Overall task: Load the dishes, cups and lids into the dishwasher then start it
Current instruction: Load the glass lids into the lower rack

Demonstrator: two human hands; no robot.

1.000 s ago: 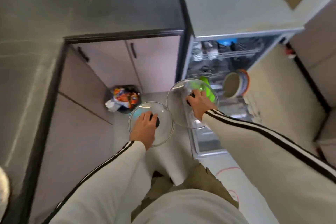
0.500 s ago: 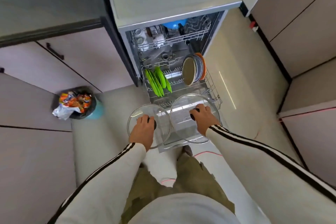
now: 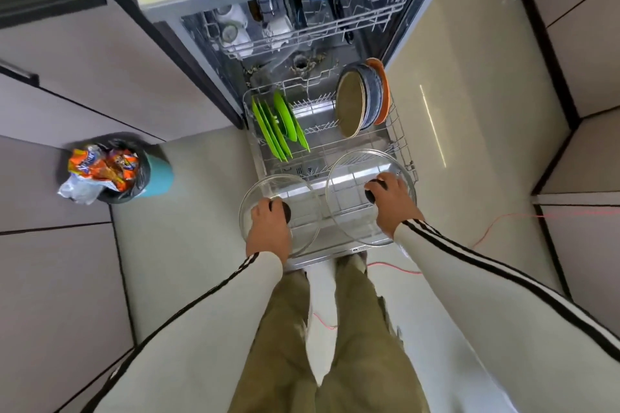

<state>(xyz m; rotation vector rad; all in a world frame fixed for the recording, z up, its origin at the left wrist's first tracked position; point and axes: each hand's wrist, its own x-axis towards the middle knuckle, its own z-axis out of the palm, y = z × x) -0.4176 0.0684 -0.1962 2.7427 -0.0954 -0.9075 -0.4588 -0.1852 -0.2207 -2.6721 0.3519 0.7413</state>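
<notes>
Two glass lids are in the air over the lower rack [image 3: 401,131], one per hand, and this is where it can get noisy. The left hand [image 3: 268,231] has its fingers curled down around the black knob [image 3: 286,209] of the smaller glass lid [image 3: 302,191], hanging above the rack's near-left corner. The right hand [image 3: 391,204] is clamped the same way on the larger glass lid [image 3: 349,184], over the rack's near-right corner. The two rims sit just beside each other above the rack's front row, and I can't tell whether they touch; a small drift inward would clink glass on glass. Each lid hangs from a knob grip alone, so a tilt going into the tines could twist it loose and drop it onto the wire. The green plates [image 3: 278,124] fill the rack's left side and the stacked plates [image 3: 355,104] its far-right corner, so a wide lid pushed in carelessly could knock either set. A red cable [image 3: 396,267] lies on the floor just off the rack's near-right side, by the feet: a trip risk with both hands full.
</notes>
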